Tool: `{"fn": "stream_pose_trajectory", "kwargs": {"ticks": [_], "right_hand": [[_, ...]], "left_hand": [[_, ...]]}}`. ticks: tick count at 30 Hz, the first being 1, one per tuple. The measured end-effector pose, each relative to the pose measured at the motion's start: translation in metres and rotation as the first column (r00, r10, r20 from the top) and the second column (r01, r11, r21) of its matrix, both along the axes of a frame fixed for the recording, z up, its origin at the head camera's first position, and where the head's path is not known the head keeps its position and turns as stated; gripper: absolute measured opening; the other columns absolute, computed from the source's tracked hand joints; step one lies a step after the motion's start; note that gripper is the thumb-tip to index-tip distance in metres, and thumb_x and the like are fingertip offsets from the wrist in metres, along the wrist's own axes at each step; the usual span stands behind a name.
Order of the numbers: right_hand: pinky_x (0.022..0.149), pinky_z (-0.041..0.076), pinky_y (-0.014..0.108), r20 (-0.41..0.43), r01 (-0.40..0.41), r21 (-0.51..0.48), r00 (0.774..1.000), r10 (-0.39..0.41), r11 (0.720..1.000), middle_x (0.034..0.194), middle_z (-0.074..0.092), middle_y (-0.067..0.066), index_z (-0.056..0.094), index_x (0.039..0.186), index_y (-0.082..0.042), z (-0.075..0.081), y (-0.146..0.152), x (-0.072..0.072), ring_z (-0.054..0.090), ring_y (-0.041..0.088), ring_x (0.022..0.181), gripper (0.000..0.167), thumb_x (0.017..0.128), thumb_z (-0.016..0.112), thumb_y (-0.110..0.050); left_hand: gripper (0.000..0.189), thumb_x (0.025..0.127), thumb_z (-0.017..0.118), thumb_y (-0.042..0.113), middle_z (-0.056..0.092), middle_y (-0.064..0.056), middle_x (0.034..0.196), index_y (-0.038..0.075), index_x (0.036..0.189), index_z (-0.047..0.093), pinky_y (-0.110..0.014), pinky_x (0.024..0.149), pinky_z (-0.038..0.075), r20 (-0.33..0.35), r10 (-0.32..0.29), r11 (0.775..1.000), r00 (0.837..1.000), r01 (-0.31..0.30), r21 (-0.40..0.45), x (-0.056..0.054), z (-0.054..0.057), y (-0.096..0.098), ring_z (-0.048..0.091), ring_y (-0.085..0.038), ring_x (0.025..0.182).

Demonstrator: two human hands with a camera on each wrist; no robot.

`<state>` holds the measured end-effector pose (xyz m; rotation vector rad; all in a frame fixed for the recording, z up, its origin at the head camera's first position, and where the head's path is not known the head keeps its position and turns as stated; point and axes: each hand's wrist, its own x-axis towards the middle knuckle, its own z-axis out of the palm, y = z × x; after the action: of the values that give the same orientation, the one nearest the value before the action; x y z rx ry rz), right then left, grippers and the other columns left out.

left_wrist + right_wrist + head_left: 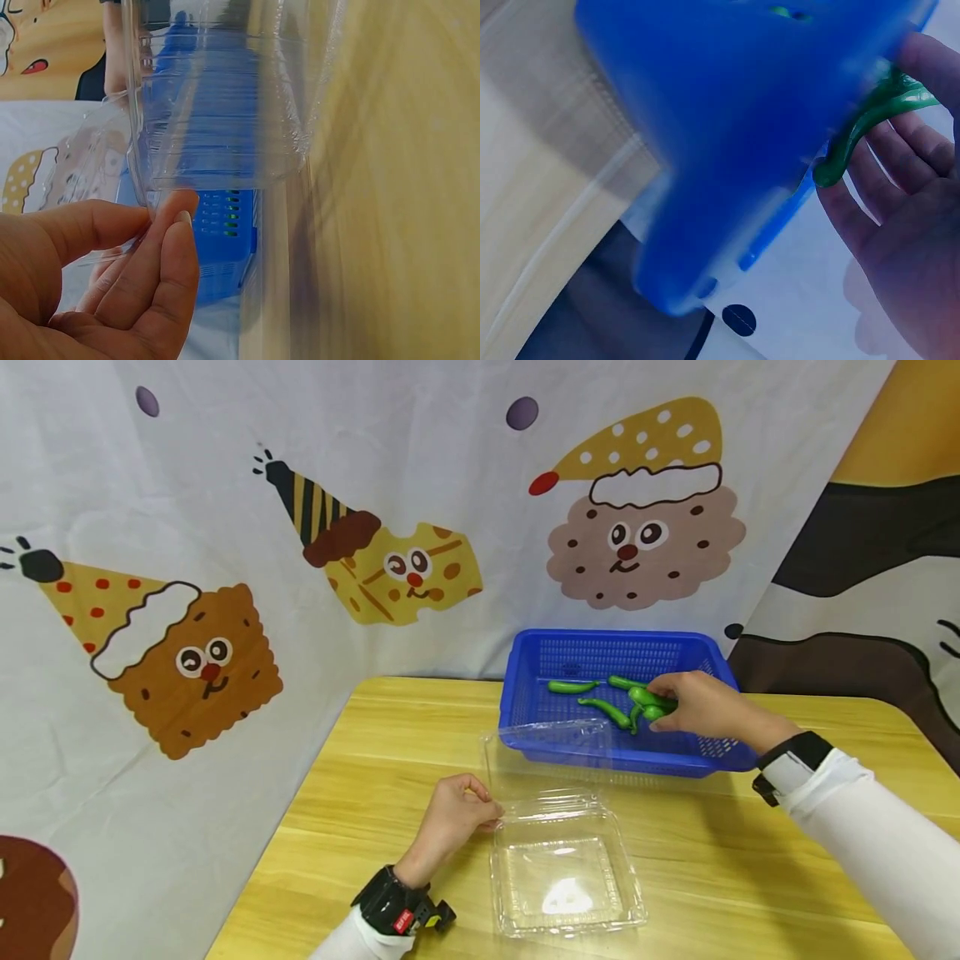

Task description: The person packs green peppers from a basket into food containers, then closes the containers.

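In the head view my left hand (pixel 457 814) pinches the edge of a clear plastic clamshell box (pixel 558 881) between thumb and fingers. The box lies unfolded on the table, its lid (pixel 547 747) raised and leaning toward the basket. My right hand (pixel 701 706) is inside the blue basket (pixel 528 668), gripping a small bunch of green peppers (pixel 643 697). The right wrist view shows a curved green pepper (pixel 847 142) across those fingers; the basket wall hides part of the bunch. Other green peppers (pixel 573 687) lie on the basket floor.
The wooden table (pixel 390 743) ends at the back against a printed cloth (pixel 420 435) with cartoon figures. The basket stands at the back right, close to the cloth. A black camera band (pixel 393 902) sits on my left wrist, another (pixel 798 760) on my right.
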<state>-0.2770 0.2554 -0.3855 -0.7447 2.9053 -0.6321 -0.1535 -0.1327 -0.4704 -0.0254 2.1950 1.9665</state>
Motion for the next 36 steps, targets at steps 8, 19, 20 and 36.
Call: {"fn": "stream_pose_trajectory", "kwargs": {"ticks": [8, 19, 20, 36], "right_hand": [[0.075, 0.060, 0.035, -0.041, 0.003, -0.037, 0.999, -0.004, 0.999, 0.108, 0.074, 0.010, 0.070, 0.126, 0.003, 0.013, -0.002, 0.014, 0.064, 0.018, 0.086, 0.054, 0.084, 0.091, -0.024], [0.072, 0.061, 0.030, -0.105, -0.013, -0.098, 0.994, 0.002, 0.995, 0.108, 0.073, 0.005, 0.068, 0.128, -0.003, 0.030, -0.015, 0.048, 0.064, 0.016, 0.087, 0.052, 0.085, 0.089, -0.023], [0.073, 0.061, 0.030, -0.109, -0.012, -0.103, 0.994, 0.001, 0.995, 0.108, 0.073, 0.005, 0.069, 0.128, -0.003, 0.032, -0.017, 0.051, 0.064, 0.016, 0.087, 0.052, 0.085, 0.090, -0.024], [0.075, 0.063, 0.030, -0.242, -0.189, -0.149, 0.959, 0.150, 0.971, 0.104, 0.069, -0.006, 0.072, 0.119, -0.010, 0.019, -0.063, 0.098, 0.064, 0.008, 0.090, 0.043, 0.080, 0.091, -0.012]], "left_hand": [[0.020, 0.081, 0.076, -0.010, 0.075, -0.023, 0.080, -0.004, 0.088, 0.059, -0.049, 0.073, 0.068, 0.004, 0.014, 1.000, 1.000, -0.014, -0.015, 0.000, 0.004, -0.001, 0.074, -0.021, 0.066], [0.020, 0.080, 0.076, -0.009, 0.075, -0.016, 0.077, -0.002, 0.087, 0.058, -0.045, 0.071, 0.068, 0.002, 0.010, 0.999, 1.000, -0.010, -0.030, -0.002, 0.004, -0.002, 0.075, -0.022, 0.067], [0.020, 0.080, 0.076, -0.009, 0.075, -0.017, 0.077, -0.003, 0.087, 0.058, -0.045, 0.071, 0.068, 0.000, 0.009, 0.999, 1.000, -0.009, -0.031, -0.002, 0.004, -0.002, 0.075, -0.022, 0.067], [0.019, 0.081, 0.074, -0.010, 0.075, -0.018, 0.080, -0.003, 0.088, 0.058, -0.039, 0.070, 0.068, 0.016, 0.018, 1.000, 1.000, -0.018, -0.003, -0.002, 0.004, -0.003, 0.074, -0.020, 0.068]]}}
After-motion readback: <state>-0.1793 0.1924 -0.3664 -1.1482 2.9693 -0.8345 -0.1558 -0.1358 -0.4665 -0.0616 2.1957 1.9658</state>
